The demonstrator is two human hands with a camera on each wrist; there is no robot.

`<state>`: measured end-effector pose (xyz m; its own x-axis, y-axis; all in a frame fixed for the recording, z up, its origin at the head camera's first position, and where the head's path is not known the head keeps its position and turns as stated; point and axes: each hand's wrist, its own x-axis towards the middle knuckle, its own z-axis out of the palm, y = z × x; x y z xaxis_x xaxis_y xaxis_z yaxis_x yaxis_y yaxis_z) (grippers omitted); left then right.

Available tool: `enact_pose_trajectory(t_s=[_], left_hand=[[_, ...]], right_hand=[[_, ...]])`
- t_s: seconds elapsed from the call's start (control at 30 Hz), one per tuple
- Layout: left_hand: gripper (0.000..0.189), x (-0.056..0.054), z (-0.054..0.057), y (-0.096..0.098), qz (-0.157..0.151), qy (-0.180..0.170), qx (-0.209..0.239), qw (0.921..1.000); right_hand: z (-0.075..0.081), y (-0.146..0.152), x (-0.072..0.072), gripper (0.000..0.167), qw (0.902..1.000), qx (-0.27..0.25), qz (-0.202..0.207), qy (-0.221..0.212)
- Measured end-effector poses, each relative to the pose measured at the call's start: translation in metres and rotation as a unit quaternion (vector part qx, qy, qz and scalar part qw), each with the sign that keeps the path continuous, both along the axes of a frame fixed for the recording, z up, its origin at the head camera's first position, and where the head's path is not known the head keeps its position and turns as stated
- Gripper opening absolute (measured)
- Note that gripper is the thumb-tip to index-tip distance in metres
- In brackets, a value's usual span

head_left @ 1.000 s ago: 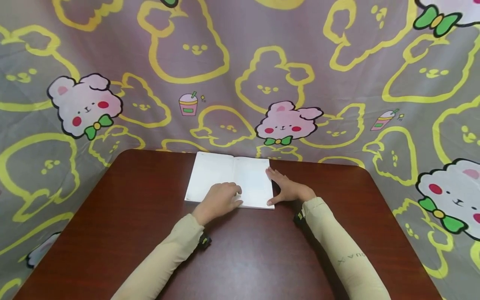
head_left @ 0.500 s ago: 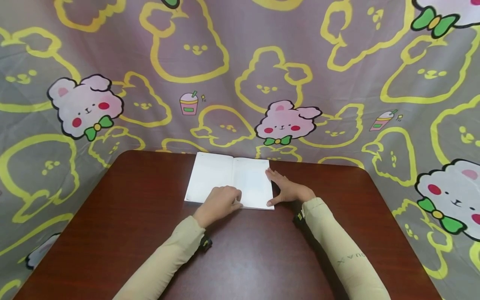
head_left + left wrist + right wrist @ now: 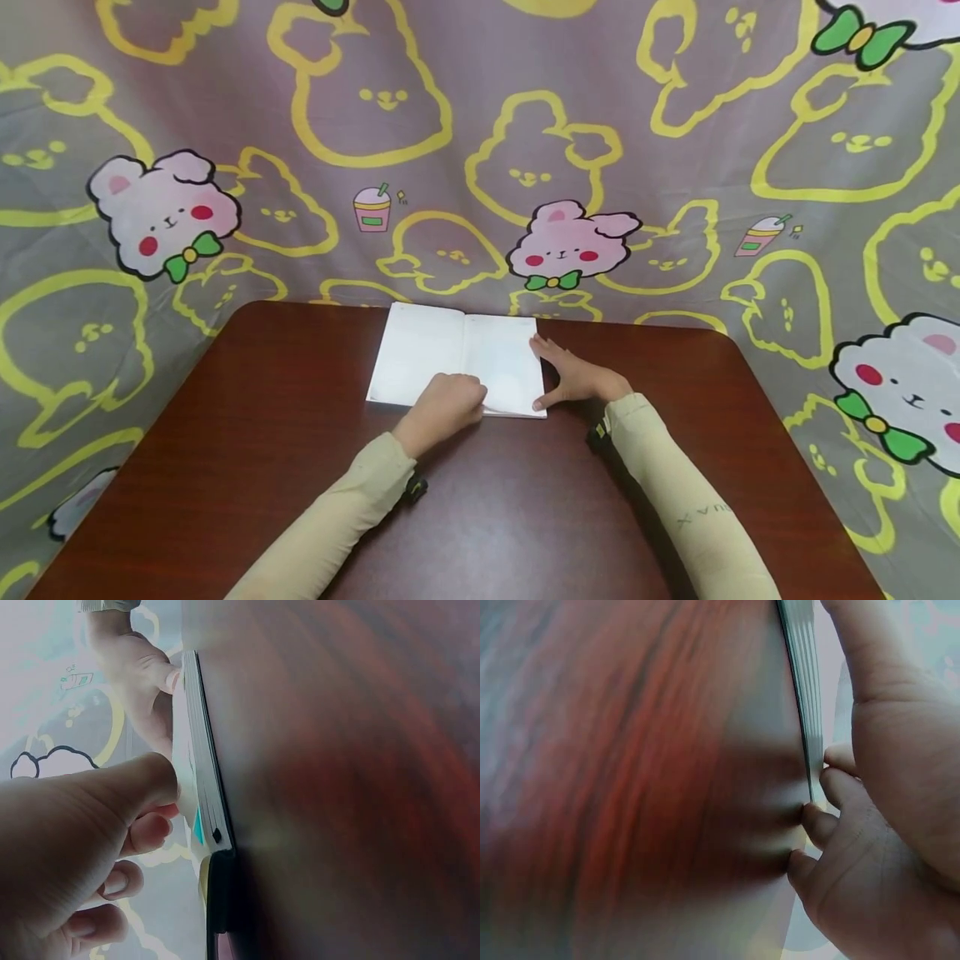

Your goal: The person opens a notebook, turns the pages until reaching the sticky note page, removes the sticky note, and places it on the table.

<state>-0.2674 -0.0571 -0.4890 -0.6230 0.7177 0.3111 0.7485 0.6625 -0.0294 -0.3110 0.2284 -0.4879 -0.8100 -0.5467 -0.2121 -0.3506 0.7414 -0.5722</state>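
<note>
A notebook (image 3: 420, 346) lies open on the table, its pages white and nearly blank. At its lower edge, just right of the fold, my left hand (image 3: 444, 408) pinches a page between thumb and curled index finger. The left wrist view shows the thumb (image 3: 154, 780) against the slightly raised paper, above the page stack (image 3: 206, 757). Spread along the right edge is my right hand (image 3: 576, 377), its thumb on the lower right corner and its fingertips by the upper side. In the right wrist view, several fingertips (image 3: 802, 862) reach down beside the pages.
The dark reddish-brown table (image 3: 480, 508) extends in front of the notebook and to both sides. A curtain (image 3: 450, 125) with cartoon bears hangs behind the table's far edge. Both forearms wear pale sleeves (image 3: 330, 521), with a small black device (image 3: 415, 487) at the left wrist.
My left hand has shifted slightly right and its fingers have curled in, closing on the page by the lower edge. The right hand and the notebook stay in place.
</note>
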Motion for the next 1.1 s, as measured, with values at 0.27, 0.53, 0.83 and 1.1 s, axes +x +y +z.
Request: enact_pose_trajectory(t_s=[0.27,0.53,0.83,1.1], left_hand=[[0.027,0.005,0.007,-0.005,0.019,-0.006,0.008,0.9998],[0.027,0.011,0.012,-0.014,0.031,0.013,0.032,0.9989],[0.027,0.016,0.013,-0.015,0.065,0.019,0.080,0.9945],[0.030,0.018,0.007,-0.015,0.105,0.018,0.108,0.9885]], right_hand=[[-0.003,0.007,0.002,0.127,0.9996,-0.024,-0.010,-0.004],[-0.003,0.009,0.003,0.129,0.9995,-0.017,-0.027,-0.007],[0.002,0.002,0.000,0.130,0.9996,-0.011,-0.025,0.003],[-0.002,-0.005,-0.001,0.128,0.9997,-0.004,-0.008,0.021]])
